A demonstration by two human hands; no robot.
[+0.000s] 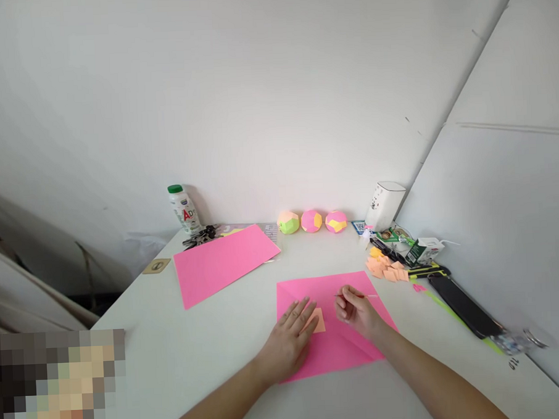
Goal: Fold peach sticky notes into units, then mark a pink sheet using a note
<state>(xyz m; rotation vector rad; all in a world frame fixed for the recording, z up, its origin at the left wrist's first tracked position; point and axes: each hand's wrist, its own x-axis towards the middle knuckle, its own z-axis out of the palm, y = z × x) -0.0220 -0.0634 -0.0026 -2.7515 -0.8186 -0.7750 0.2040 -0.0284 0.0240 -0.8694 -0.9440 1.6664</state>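
A large pink sheet of paper point(332, 349) lies on the table in front of me, with faint creases in it. On it is a small peach paper piece point(318, 322), partly covered by my left hand point(292, 338), which presses down flat with the fingers stretched out. My right hand point(355, 308) is closed in a pinch around a thin pen point(370, 296). The pen's dark tip points left, apart from the peach piece and above the pink sheet.
Another pink sheet point(226, 264) lies at the left, near keys point(201, 236) and a green-capped bottle point(185, 210). Several paper balls point(311, 221) line the wall. Peach paper scraps point(386, 269), a small carton point(426, 250) and a black case point(464, 306) occupy the right side.
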